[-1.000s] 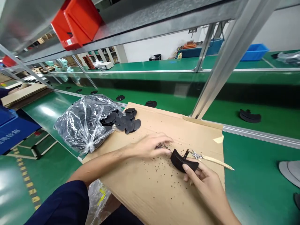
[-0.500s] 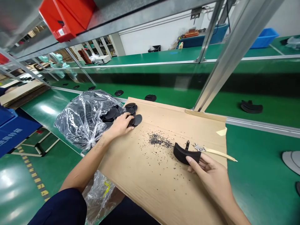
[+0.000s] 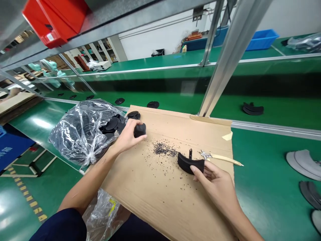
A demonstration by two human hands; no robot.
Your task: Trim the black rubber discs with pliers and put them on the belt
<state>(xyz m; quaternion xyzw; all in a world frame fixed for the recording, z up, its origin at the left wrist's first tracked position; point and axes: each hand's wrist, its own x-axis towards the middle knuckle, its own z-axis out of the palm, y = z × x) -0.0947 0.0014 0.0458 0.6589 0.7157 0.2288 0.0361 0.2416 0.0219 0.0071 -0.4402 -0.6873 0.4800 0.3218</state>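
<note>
Your hands are well apart: the right hand (image 3: pixel 219 180) is clamped on the curved black piece (image 3: pixel 189 164), while the left hand (image 3: pixel 127 136) has thumb and fingers closed about a black disc (image 3: pixel 140 130). Small dark bits (image 3: pixel 164 149) lie between them; the yellow-handled tool (image 3: pixel 222 157) lies just beyond your right.

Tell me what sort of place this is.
Likely a factory assembly line: spaced black parts lie along a long green surface, a clear bag holds black discs, and a red bin sits on an overhead shelf.
</note>
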